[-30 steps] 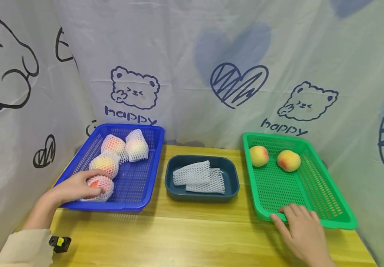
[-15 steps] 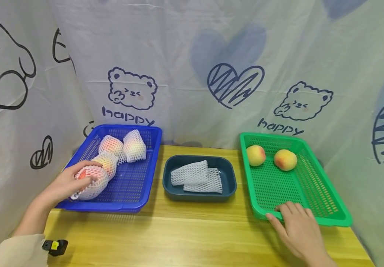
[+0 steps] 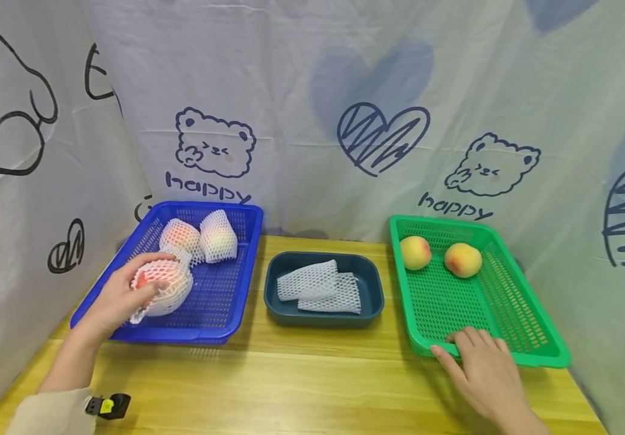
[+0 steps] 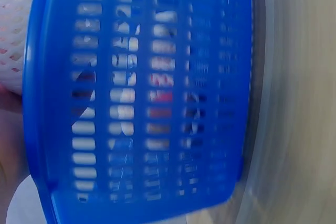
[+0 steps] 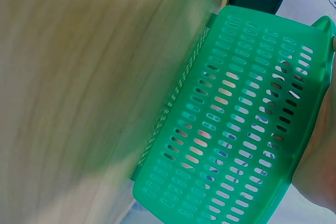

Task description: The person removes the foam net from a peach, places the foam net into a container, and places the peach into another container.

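Observation:
In the head view my left hand (image 3: 113,302) grips a peach in a white foam net (image 3: 173,293) at the near left of the blue basket (image 3: 211,335). Thumb and fingers lie on either side of this fruit, and it partly hides another netted peach behind it. Two more netted peaches (image 3: 218,237) lie at the basket's back. My right hand (image 3: 488,377) holds the front rim of the green basket (image 3: 537,360), fingers hooked over it and thumb outside. Inside are two bare peaches (image 3: 463,260). The left wrist view mostly shows the blue basket's slotted wall (image 4: 142,171).
Between the baskets stands a dark teal tray (image 3: 323,320) with two flat white foam nets (image 3: 309,281) in it. The wooden table (image 3: 290,386) extends in front. A printed curtain (image 3: 296,90) hangs behind and along the sides.
My left hand has lifted the netted peach from the near left corner and moved it rightward, over the netted peach behind. The right hand stays on the green basket's rim.

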Action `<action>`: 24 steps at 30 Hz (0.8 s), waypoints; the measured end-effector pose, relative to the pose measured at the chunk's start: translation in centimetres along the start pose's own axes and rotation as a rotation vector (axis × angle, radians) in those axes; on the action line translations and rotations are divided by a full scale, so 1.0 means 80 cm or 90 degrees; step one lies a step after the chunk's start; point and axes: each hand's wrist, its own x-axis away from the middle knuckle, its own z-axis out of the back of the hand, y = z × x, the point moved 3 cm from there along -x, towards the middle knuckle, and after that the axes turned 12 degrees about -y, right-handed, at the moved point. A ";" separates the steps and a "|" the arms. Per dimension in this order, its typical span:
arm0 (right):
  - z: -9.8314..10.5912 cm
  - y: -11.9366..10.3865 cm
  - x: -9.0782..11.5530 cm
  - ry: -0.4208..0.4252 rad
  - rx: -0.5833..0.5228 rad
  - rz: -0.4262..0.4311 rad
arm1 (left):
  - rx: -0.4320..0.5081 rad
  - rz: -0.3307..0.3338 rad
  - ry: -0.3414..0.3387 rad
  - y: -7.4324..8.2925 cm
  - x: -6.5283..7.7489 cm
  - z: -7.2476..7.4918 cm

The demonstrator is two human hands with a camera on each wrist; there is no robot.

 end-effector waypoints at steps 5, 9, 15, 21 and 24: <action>0.001 0.000 0.001 0.008 0.003 -0.001 | 0.015 -0.047 0.015 0.015 -0.002 -0.018; 0.000 0.000 0.001 0.010 0.004 0.000 | 0.033 -0.088 0.024 0.029 -0.005 -0.033; 0.001 -0.001 0.001 0.014 0.006 0.002 | 0.069 -0.141 0.020 0.049 -0.011 -0.052; 0.001 0.000 0.001 0.012 0.007 0.001 | 0.065 -0.182 -0.009 0.065 -0.018 -0.078; 0.001 -0.001 0.001 0.010 0.006 0.001 | 0.068 -0.196 -0.030 0.074 -0.020 -0.091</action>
